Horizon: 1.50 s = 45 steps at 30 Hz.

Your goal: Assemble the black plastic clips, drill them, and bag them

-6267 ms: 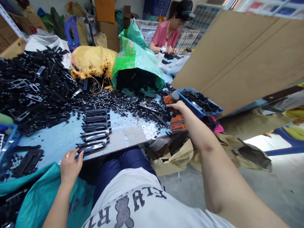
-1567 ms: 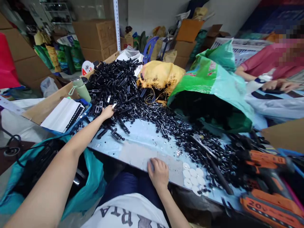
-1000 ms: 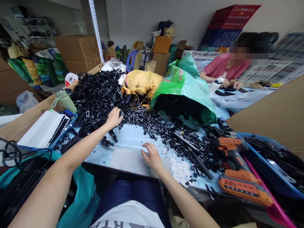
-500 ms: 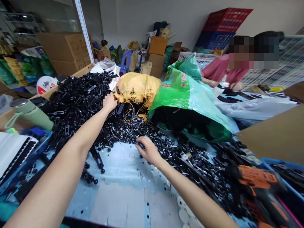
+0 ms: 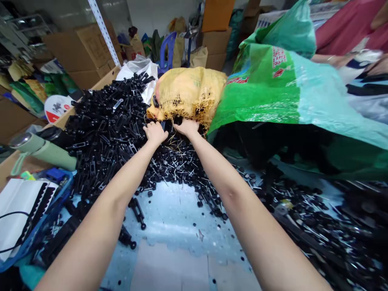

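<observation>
A yellow woven sack (image 5: 190, 87) with a frayed mouth lies on its side at the back of the table, black parts spilling from it. At the left side of that mouth, my left hand (image 5: 155, 133) rests over black parts, thumb apart from its fingers. My right hand (image 5: 188, 127) reaches in at the mouth under the frayed edge. Its thumb side points left, while the other fingers are hidden by the sack and parts. Beside the left hand rises a heap of black plastic parts (image 5: 103, 129). Small black-headed pieces with metal pins (image 5: 178, 163) are scattered below both hands.
To the right, a large green sack (image 5: 266, 97) lies with its mouth facing me. A green bottle (image 5: 51, 155) leans at the left, above a blue basket (image 5: 60, 202). Another person's arm (image 5: 333, 60) shows at upper right. More loose parts cover the table's right side.
My right hand has moved up and forward from the loose pieces to the yellow sack's mouth. My left hand has shifted slightly right and down along the sack. The view has moved closer.
</observation>
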{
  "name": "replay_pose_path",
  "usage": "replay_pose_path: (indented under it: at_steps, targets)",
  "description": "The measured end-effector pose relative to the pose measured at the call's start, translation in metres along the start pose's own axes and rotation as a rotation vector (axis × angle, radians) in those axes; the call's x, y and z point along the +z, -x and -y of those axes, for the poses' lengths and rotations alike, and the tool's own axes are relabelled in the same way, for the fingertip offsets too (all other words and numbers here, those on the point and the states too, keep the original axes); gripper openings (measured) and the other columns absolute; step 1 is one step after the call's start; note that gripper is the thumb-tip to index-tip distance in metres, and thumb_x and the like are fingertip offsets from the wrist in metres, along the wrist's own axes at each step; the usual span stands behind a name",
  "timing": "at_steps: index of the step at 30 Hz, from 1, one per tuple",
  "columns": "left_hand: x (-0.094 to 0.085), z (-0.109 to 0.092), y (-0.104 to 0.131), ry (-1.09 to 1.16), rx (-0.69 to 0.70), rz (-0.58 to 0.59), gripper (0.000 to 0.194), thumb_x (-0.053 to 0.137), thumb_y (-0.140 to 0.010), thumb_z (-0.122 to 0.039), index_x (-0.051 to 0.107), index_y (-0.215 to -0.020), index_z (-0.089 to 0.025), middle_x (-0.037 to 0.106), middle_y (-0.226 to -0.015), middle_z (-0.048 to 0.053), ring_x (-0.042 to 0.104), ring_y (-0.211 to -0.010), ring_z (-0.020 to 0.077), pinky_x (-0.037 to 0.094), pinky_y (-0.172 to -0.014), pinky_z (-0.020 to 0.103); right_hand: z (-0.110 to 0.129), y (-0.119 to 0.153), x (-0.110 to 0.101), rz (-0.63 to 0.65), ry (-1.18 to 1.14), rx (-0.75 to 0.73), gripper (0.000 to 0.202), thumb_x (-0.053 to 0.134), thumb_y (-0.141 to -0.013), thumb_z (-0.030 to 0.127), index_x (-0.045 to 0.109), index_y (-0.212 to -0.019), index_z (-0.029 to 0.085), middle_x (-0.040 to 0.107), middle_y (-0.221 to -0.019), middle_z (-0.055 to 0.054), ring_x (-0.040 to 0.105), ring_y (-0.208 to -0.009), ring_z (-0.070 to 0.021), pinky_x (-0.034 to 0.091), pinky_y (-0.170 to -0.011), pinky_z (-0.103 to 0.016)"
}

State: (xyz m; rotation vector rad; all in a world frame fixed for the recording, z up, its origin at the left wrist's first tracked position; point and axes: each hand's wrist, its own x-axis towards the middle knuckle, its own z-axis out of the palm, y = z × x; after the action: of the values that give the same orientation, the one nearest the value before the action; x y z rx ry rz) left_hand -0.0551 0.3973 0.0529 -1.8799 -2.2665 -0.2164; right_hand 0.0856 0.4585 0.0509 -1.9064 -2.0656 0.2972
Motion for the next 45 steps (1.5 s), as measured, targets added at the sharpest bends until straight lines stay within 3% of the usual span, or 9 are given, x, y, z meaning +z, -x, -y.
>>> replay_pose_path:
  at_steps: [5, 11, 17, 23, 29, 33, 38, 40, 45]
  targets:
    - [-0.012, 0.019, 0.038, 0.017, 0.202, 0.098, 0.035, 0.044, -0.08, -0.033, 0.062, -0.099, -0.01, 0.062, -0.102, 0.017, 0.048, -0.106, 0.0325, 0.032, -0.093, 0.048, -0.016, 0.036, -0.003, 0.115, -0.091, -0.174, 0.068, 0.065, -0.07, 0.041, 0.044, -0.13, 0.016, 0.054, -0.119, -0.015, 0.052, -0.108, -0.0271, 0.039, -0.092, -0.039]
    - [-0.029, 0.033, 0.145, 0.087, 0.26, 0.018, 0.037, 0.036, -0.086, -0.034, 0.06, -0.104, -0.012, 0.061, -0.107, 0.017, 0.046, -0.114, 0.03, 0.024, -0.104, 0.048, -0.031, 0.107, -0.008, 0.113, -0.225, -0.447, 0.081, 0.067, -0.065, 0.018, 0.031, -0.137, 0.014, 0.052, -0.124, -0.013, 0.053, -0.106, -0.0206, 0.04, -0.091, -0.031]
    - [-0.056, 0.05, 0.236, 0.144, 0.393, 0.178, 0.061, 0.038, -0.085, -0.053, 0.039, -0.133, -0.015, 0.037, -0.141, 0.018, 0.026, -0.133, 0.0322, 0.028, -0.102, 0.053, -0.033, 0.158, -0.017, 0.046, -0.217, -0.19, 0.019, 0.054, -0.081, 0.021, 0.059, -0.096, 0.011, 0.063, -0.095, -0.01, 0.057, -0.093, -0.0194, 0.042, -0.087, -0.033]
    - [-0.091, 0.112, 0.299, 0.083, 0.213, 0.296, 0.049, 0.042, -0.084, -0.036, 0.044, -0.13, -0.021, 0.048, -0.132, 0.016, 0.04, -0.125, 0.0328, 0.037, -0.095, 0.053, -0.033, 0.191, -0.035, 0.001, -0.197, -0.135, 0.042, 0.058, -0.073, 0.011, 0.051, -0.114, 0.009, 0.051, -0.117, -0.015, 0.055, -0.102, -0.0211, 0.042, -0.09, -0.033]
    - [-0.072, 0.138, 0.347, 0.048, 0.193, 0.409, 0.049, 0.039, -0.08, -0.013, 0.046, -0.127, -0.024, 0.027, -0.147, 0.011, 0.018, -0.137, 0.0321, 0.029, -0.099, 0.061, -0.038, 0.25, -0.064, -0.133, -0.408, -0.181, 0.03, 0.057, -0.074, 0.017, 0.062, -0.103, 0.01, 0.06, -0.108, -0.012, 0.057, -0.098, -0.0212, 0.041, -0.093, -0.035]
    - [-0.069, 0.132, 0.35, 0.082, 0.269, 0.419, 0.031, 0.038, -0.082, -0.009, 0.055, -0.106, -0.015, 0.045, -0.135, 0.017, 0.035, -0.13, 0.0284, 0.031, -0.101, 0.052, -0.062, 0.319, -0.08, 0.138, -0.77, -0.117, 0.032, 0.065, -0.069, 0.032, 0.067, -0.094, 0.012, 0.068, -0.09, -0.008, 0.062, -0.081, -0.0179, 0.047, -0.081, -0.034]
    - [-0.097, 0.102, 0.35, 0.132, 0.281, 0.409, 0.023, 0.038, -0.091, -0.03, 0.052, -0.099, -0.014, 0.066, -0.092, 0.014, 0.064, -0.089, 0.0246, 0.046, -0.078, 0.034, -0.105, 0.402, -0.066, 0.629, -0.849, -0.008, 0.035, 0.069, -0.064, 0.038, 0.068, -0.089, 0.014, 0.07, -0.085, -0.006, 0.063, -0.074, -0.018, 0.049, -0.074, -0.034]
    - [-0.108, 0.076, 0.353, 0.135, 0.323, 0.361, 0.027, 0.035, -0.093, -0.034, 0.051, -0.101, -0.014, 0.066, -0.089, 0.014, 0.065, -0.086, 0.0256, 0.046, -0.073, 0.033, -0.117, 0.421, -0.056, 0.612, -0.705, -0.044, 0.03, 0.064, -0.069, 0.037, 0.068, -0.088, 0.015, 0.07, -0.085, -0.007, 0.064, -0.076, -0.0198, 0.049, -0.076, -0.036]
    - [-0.11, -0.004, 0.369, 0.22, 0.395, 0.33, 0.029, 0.034, -0.094, -0.033, 0.051, -0.106, -0.012, 0.067, -0.082, 0.014, 0.066, -0.08, 0.0251, 0.047, -0.069, 0.033, -0.121, 0.442, -0.037, 0.132, -0.241, -0.308, 0.025, 0.056, -0.079, 0.034, 0.067, -0.093, 0.017, 0.065, -0.104, -0.011, 0.057, -0.101, -0.0268, 0.04, -0.093, -0.045]
